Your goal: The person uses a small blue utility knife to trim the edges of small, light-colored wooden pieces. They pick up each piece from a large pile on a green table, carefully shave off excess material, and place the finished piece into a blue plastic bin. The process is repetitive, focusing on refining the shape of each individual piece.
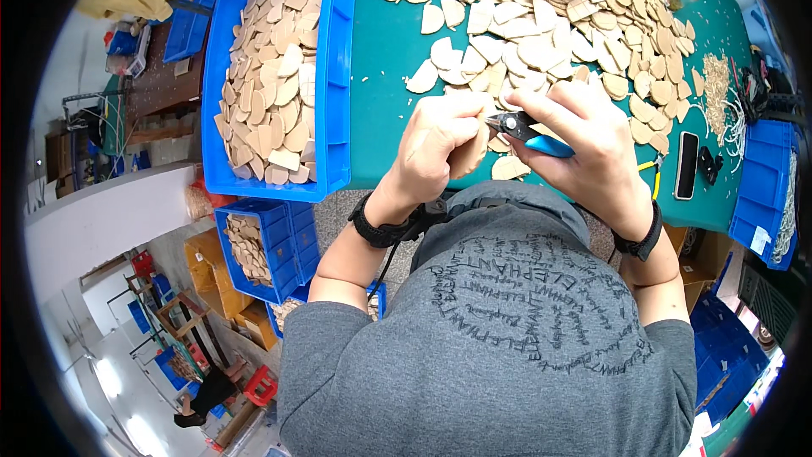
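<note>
Nippers [526, 131] with blue handles are sitting in the right hand [584, 140], whose fingers are wrapping the handles closed, so the dark jaws are meeting at the edge of a small pale wooden piece [470, 152]. The left hand [440, 148] is curling round that piece and pinching it firmly just over the near edge of the green table [385, 76]; most of the piece is lying hidden behind the fingers, so how much of it the jaws are biting cannot be told. Both wrists are wearing black bands.

Judging from how things are lying, the work is looking somewhere in the middle. A large blue bin [334, 76] on the left of the table is holding a deep layer of similar half-round pieces, and a broad loose heap of pieces [550, 25] is spreading across the table beyond the hands. Which of the two is holding finished pieces cannot be told. A small pile of pale shavings [717, 89] is lying near the right edge, suggesting that a good number have already been trimmed.

A black flat device [687, 165] is resting to the right of the hands, and smaller blue bins [271, 250] with more pieces are standing on the floor below the table.
</note>
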Available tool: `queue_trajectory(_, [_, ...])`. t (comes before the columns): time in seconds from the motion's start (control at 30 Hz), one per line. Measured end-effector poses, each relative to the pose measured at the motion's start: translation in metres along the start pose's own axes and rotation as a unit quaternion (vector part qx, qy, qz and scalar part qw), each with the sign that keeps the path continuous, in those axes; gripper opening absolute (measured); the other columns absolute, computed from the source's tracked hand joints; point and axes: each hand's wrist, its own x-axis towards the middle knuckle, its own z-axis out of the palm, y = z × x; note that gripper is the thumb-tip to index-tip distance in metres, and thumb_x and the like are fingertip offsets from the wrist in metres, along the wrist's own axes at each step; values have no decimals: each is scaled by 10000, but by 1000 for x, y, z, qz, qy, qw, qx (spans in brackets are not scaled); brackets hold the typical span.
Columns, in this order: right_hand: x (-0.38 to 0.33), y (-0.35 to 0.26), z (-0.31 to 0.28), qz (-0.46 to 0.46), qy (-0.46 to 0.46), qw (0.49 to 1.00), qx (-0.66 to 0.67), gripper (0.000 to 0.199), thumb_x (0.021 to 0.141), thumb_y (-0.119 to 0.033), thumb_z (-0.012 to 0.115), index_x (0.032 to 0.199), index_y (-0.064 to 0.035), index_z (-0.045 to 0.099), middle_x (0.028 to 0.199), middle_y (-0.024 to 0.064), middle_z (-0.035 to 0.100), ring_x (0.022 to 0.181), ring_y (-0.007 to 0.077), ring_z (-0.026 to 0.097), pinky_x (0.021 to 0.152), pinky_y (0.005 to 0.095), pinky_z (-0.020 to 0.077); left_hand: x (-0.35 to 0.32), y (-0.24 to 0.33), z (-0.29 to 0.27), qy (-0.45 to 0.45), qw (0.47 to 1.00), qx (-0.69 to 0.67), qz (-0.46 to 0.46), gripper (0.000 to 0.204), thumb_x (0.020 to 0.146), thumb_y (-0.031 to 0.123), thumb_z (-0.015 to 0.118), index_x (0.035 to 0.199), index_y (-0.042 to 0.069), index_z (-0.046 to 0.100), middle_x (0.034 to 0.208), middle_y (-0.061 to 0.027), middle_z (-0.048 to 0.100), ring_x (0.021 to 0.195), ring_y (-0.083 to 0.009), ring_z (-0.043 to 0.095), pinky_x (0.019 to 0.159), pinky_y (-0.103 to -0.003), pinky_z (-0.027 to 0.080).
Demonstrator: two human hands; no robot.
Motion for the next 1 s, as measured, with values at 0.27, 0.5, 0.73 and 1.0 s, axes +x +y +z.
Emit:
queue_trajectory(0.27, [-5, 8, 12, 35, 52, 997, 35, 419, 641, -95, 764, 1046, -107, 654, 742, 39, 590, 666, 203, 587, 584, 301, 479, 4, -3, 2, -15, 998, -28, 53, 378, 838, 256, 444, 551, 15, 397, 605, -80, 467, 525, -161, 422, 467, -277, 293])
queue_trajectory(0.5, [-1, 4, -1, 15, -3, 998, 61, 440, 666, -111, 742, 1093, -121, 636, 784, 58, 564, 720, 235, 563, 625, 331, 463, 0, -7, 4, 13, 997, 24, 68, 335, 820, 232, 437, 568, 13, 412, 603, -69, 472, 513, -160, 420, 475, -271, 302])
queue_trajectory(0.73, [-1, 1, -3, 10, -19, 1000, 21, 453, 643, -114, 744, 1080, -131, 630, 811, 60, 549, 750, 240, 565, 639, 343, 469, 0, 5, -2, -14, 1000, 10, -4, 287, 775, 230, 425, 607, 4, 479, 560, -64, 482, 494, -143, 432, 455, -272, 302])
queue_trajectory(1.0, [-2, 2, -3, -4, -4, 1000, 11, 430, 631, -90, 748, 1047, -138, 649, 758, 30, 562, 683, 211, 577, 581, 310, 472, -2, 10, -1, -11, 998, -26, -55, 300, 797, 244, 410, 611, 16, 469, 581, -59, 506, 499, -119, 419, 475, -251, 302])
